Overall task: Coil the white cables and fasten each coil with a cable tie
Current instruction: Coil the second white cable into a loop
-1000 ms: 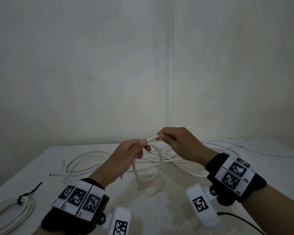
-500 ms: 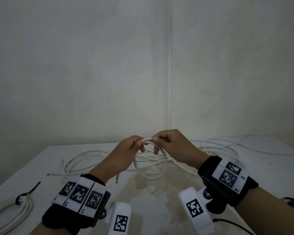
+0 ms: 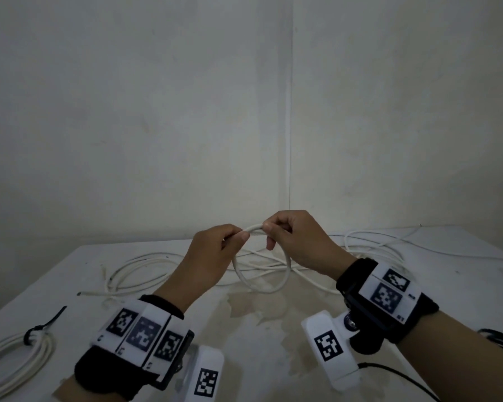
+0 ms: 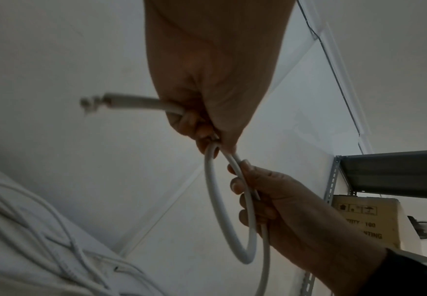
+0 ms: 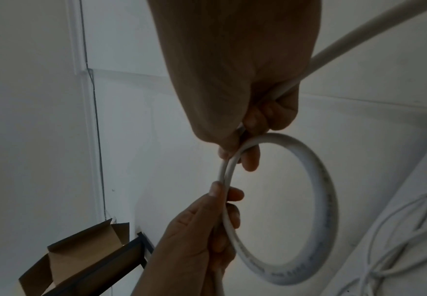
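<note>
White finished coil (image 3: 18,358) is lying nearest, at the table's (image 3: 462,285) front left edge, a black cable tie (image 3: 37,332) already cinched round it: one done. Further out, mid-air above the table, left hand (image 3: 212,256) and right hand (image 3: 296,242) are each pinching the top of a first small loop (image 3: 261,274), fingers curled tight on it. Beyond, the loose cable (image 3: 145,271) is sprawling across the table, so most coiling and that tie are left.
</note>
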`<state>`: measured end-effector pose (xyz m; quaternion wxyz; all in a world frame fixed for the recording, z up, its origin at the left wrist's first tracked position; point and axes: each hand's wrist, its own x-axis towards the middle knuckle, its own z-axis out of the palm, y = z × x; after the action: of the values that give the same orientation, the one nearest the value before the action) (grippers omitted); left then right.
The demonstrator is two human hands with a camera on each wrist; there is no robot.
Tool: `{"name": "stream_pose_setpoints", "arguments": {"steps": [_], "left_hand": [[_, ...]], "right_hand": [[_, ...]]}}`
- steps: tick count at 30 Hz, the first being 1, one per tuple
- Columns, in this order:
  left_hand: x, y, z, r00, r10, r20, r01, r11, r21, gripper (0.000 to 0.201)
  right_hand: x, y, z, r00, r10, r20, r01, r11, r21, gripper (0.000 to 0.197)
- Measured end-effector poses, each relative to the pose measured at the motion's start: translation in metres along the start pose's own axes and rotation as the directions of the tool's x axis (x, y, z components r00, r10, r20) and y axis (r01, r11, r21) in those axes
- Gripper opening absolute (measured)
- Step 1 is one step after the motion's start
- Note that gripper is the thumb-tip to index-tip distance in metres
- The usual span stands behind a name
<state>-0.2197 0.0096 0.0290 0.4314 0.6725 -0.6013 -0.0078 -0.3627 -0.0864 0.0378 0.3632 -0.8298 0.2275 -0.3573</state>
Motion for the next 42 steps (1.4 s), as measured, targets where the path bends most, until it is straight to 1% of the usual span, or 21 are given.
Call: {"name": "stream_pose_setpoints", "arguments": {"steps": [3, 6, 9, 11, 13, 14, 15, 17, 19, 20, 22, 24, 27, 28, 32, 34, 35, 38, 40, 41, 42], "left_hand": [[-0.002, -0.002, 0.001, 0.997, 0.060, -0.057, -0.060, 0.998, 0.010, 0.026], [-0.005, -0.004, 0.002, 0.994, 0.081, -0.071, -0.080, 0.997, 0.013, 0.027], [-0.005, -0.003, 0.001, 0.995, 0.067, -0.072, -0.067, 0.998, 0.003, 0.024], [-0.005, 0.000, 0.000, 0.999, 0.032, -0.025, -0.032, 0.999, 0.008, 0.021], [-0.004, 0.001, -0.001, 0.997, -0.063, 0.052, 0.062, 0.998, 0.023, 0.022], [-0.004, -0.001, -0.003, 0.987, -0.137, 0.083, 0.138, 0.990, -0.003, 0.025], [-0.004, -0.003, -0.005, 0.968, -0.223, 0.115, 0.233, 0.970, -0.075, 0.027], [-0.007, -0.005, -0.015, 0.906, -0.362, 0.218, 0.411, 0.876, -0.254, 0.028], [-0.011, -0.006, -0.024, 0.856, -0.397, 0.331, 0.503, 0.787, -0.356, 0.023], [-0.014, -0.005, -0.027, 0.844, -0.384, 0.374, 0.522, 0.748, -0.410, 0.019], [-0.016, -0.003, -0.027, 0.844, -0.351, 0.406, 0.529, 0.672, -0.519, 0.012], [-0.018, 0.001, -0.021, 0.870, -0.324, 0.371, 0.490, 0.642, -0.590, 0.011], [-0.020, 0.005, -0.008, 0.918, -0.275, 0.286, 0.394, 0.711, -0.582, 0.016], [-0.020, 0.006, -0.004, 0.927, -0.269, 0.261, 0.374, 0.716, -0.590, 0.017], [-0.021, 0.009, 0.006, 0.934, -0.308, 0.181, 0.346, 0.660, -0.667, 0.024], [-0.022, 0.009, 0.009, 0.942, -0.298, 0.154, 0.328, 0.729, -0.600, 0.022], [-0.022, 0.008, 0.010, 0.950, -0.291, 0.111, 0.302, 0.775, -0.555, 0.018], [-0.019, 0.002, 0.013, 0.950, -0.293, -0.108, 0.228, 0.887, -0.401, 0.016], [-0.017, -0.005, 0.011, 0.953, -0.193, -0.235, 0.157, 0.974, -0.162, 0.019], [-0.017, -0.007, 0.010, 0.958, -0.119, -0.260, 0.110, 0.993, -0.051, 0.021], [-0.017, -0.009, 0.010, 0.964, -0.067, -0.258, 0.068, 0.998, -0.007, 0.025]], "right_hand": [[-0.004, 0.003, 0.003, 1.000, 0.012, 0.026, -0.012, 1.000, 0.017, 0.022], [-0.005, 0.005, 0.006, 0.997, 0.036, 0.066, -0.038, 0.999, 0.033, 0.023], [-0.005, 0.005, 0.004, 0.995, 0.031, 0.099, -0.034, 0.999, 0.028, 0.032], [-0.005, 0.005, 0.004, 0.996, 0.010, 0.094, -0.007, 1.000, -0.026, 0.035], [-0.004, 0.007, 0.004, 0.998, -0.012, 0.064, 0.017, 0.996, -0.087, 0.034], [-0.004, 0.009, 0.003, 0.999, -0.013, 0.042, 0.018, 0.994, -0.109, 0.032], [-0.004, 0.011, 0.002, 1.000, -0.009, 0.013, 0.010, 0.992, -0.125, 0.031], [-0.004, 0.018, -0.002, 0.999, 0.004, -0.051, -0.011, 0.990, -0.139, 0.029], [-0.005, 0.024, -0.004, 0.995, 0.010, -0.094, -0.024, 0.989, -0.143, 0.029], [-0.006, 0.026, -0.003, 0.994, 0.007, -0.107, -0.023, 0.989, -0.145, 0.030], [-0.008, 0.026, 0.001, 0.992, -0.015, -0.129, -0.005, 0.989, -0.150, 0.031], [-0.008, 0.023, 0.005, 0.988, -0.040, -0.152, 0.018, 0.989, -0.145, 0.036], [-0.009, 0.014, 0.007, 0.982, -0.069, -0.174, 0.047, 0.990, -0.130, 0.040], [-0.009, 0.012, 0.006, 0.981, -0.074, -0.177, 0.053, 0.991, -0.121, 0.039], [-0.010, 0.006, 0.004, 0.984, -0.054, -0.170, 0.043, 0.997, -0.068, 0.035], [-0.012, 0.006, 0.004, 0.986, -0.036, -0.163, 0.028, 0.998, -0.051, 0.031], [-0.013, 0.006, 0.005, 0.986, -0.030, -0.162, 0.023, 0.999, -0.044, 0.029], [-0.013, 0.004, 0.007, 0.992, -0.029, -0.123, 0.028, 1.000, -0.007, 0.027], [-0.013, 0.004, 0.009, 0.996, -0.020, -0.087, 0.021, 1.000, 0.007, 0.028], [-0.014, 0.005, 0.008, 0.997, -0.006, -0.080, 0.007, 1.000, 0.016, 0.027], [-0.014, 0.006, 0.008, 0.997, 0.009, -0.079, -0.007, 1.000, 0.028, 0.026]]}}
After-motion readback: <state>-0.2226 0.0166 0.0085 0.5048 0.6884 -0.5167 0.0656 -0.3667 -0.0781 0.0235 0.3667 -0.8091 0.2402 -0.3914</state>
